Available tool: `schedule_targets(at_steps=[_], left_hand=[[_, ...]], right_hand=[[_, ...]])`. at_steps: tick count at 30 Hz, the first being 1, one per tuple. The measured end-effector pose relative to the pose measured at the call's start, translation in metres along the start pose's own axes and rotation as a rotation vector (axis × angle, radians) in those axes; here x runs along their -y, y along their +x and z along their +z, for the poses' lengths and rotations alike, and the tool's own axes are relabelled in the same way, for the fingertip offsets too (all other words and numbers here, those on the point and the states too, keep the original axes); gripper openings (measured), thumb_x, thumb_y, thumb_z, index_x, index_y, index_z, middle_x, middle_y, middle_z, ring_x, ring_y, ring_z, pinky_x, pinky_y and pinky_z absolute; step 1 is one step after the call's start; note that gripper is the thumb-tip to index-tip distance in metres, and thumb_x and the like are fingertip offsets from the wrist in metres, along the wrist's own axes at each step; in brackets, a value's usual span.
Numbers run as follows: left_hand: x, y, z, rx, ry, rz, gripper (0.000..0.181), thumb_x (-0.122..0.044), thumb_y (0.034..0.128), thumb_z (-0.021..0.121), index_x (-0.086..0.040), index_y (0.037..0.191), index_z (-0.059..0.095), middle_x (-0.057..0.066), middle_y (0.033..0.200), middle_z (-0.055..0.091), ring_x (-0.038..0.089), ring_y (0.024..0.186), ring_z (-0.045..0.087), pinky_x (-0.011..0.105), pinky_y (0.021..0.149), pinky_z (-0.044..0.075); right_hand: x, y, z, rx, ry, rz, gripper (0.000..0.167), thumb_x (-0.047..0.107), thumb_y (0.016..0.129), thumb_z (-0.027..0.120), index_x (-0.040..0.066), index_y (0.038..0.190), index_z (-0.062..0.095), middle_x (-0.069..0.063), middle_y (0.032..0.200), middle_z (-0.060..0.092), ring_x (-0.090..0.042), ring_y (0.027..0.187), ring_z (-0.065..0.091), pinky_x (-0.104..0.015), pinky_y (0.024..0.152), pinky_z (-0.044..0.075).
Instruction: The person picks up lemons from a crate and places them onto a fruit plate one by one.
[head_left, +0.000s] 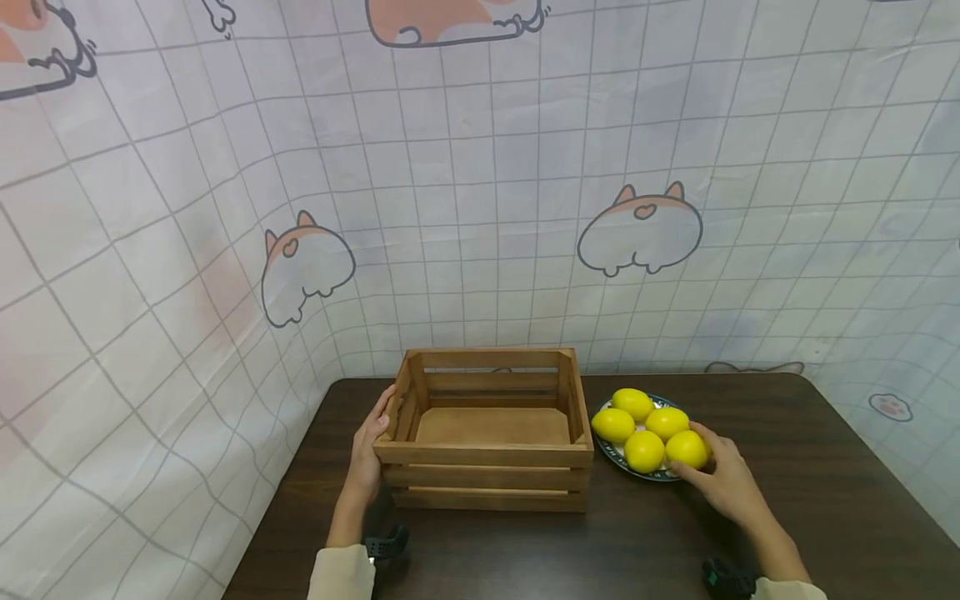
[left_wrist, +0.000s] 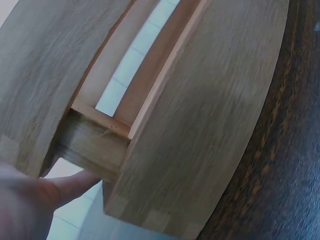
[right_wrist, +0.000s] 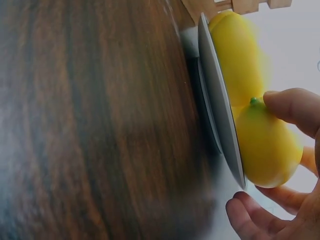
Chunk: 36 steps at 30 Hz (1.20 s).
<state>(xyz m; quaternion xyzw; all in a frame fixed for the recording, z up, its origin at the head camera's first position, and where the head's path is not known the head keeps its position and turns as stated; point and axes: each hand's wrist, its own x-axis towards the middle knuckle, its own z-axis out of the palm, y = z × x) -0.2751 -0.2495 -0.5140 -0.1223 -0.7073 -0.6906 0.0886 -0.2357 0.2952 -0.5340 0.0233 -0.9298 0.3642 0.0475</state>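
Observation:
A slatted wooden crate (head_left: 487, 477) stands on the dark table. At its left side my left hand (head_left: 367, 454) grips the side wall. Up close in the left wrist view, the fingers (left_wrist: 75, 187) reach round the end of a crate slat (left_wrist: 200, 105). To the right of the crate, a patterned plate (head_left: 651, 477) carries several yellow lemons (head_left: 643, 452). My right hand (head_left: 727, 483) holds the rightmost lemon (head_left: 687, 450), thumb on its near side and fingers round its far side. In the right wrist view that lemon (right_wrist: 267, 145) is still at the plate's edge (right_wrist: 220, 105).
The dark wooden table (head_left: 495, 554) extends in front of the crate and out to the right. Behind it hangs a white gridded cloth (head_left: 480, 208) with cartoon animal drawings. Dark bands (head_left: 386, 543) are at both wrists.

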Motion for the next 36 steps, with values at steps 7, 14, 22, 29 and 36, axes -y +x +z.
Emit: schedule_targets(at_steps=[7, 14, 22, 29, 36], left_hand=[[-0.004, 0.001, -0.007, 0.016, 0.106, 0.003, 0.052, -0.025, 0.1084, 0.034, -0.022, 0.16, 0.036, 0.006, 0.169, 0.028, 0.033, 0.157, 0.018, 0.064, 0.123, 0.012], [-0.011, 0.002, -0.012, 0.039, 0.199, -0.002, 0.051, -0.028, 0.1107, 0.034, -0.022, 0.161, 0.034, 0.007, 0.169, 0.028, 0.035, 0.158, 0.016, 0.066, 0.123, 0.009], [-0.027, -0.003, -0.021, 0.03, 0.327, -0.027, 0.047, -0.031, 0.11, 0.044, -0.022, 0.156, 0.044, 0.008, 0.162, 0.042, 0.03, 0.148, 0.038, 0.047, 0.12, 0.033], [-0.057, -0.009, -0.029, -0.011, 0.571, -0.009, 0.046, -0.035, 0.1058, 0.055, -0.025, 0.15, 0.052, 0.012, 0.149, 0.056, 0.035, 0.138, 0.051, 0.058, 0.107, 0.045], [-0.085, 0.0, -0.04, -0.021, 0.976, 0.153, 0.048, -0.039, 0.1059, 0.052, -0.015, 0.147, 0.056, 0.022, 0.149, 0.052, 0.047, 0.136, 0.048, 0.069, 0.106, 0.038]], right_hand=[[0.001, -0.003, -0.001, -0.008, -0.004, -0.02, 0.08, 0.036, 0.095, 0.072, -0.003, 0.154, 0.035, -0.041, 0.138, 0.038, -0.048, 0.111, 0.056, -0.06, 0.086, 0.051], [0.004, -0.004, -0.005, -0.024, -0.018, -0.048, 0.074, 0.031, 0.096, 0.071, -0.004, 0.152, 0.038, -0.04, 0.138, 0.04, -0.05, 0.112, 0.057, -0.064, 0.088, 0.052], [0.01, -0.007, -0.02, -0.046, -0.046, -0.063, 0.065, 0.029, 0.097, 0.07, -0.002, 0.148, 0.045, -0.039, 0.138, 0.04, -0.056, 0.112, 0.056, -0.06, 0.079, 0.056], [0.027, -0.004, -0.033, -0.177, -0.095, -0.178, 0.035, 0.018, 0.095, 0.072, 0.0, 0.124, 0.063, -0.023, 0.114, 0.058, -0.038, 0.1, 0.061, -0.051, 0.081, 0.057], [0.043, 0.014, -0.05, -0.225, -0.174, -0.284, 0.043, 0.017, 0.091, 0.076, 0.005, 0.13, 0.063, -0.027, 0.124, 0.054, -0.044, 0.104, 0.052, -0.053, 0.076, 0.049]])
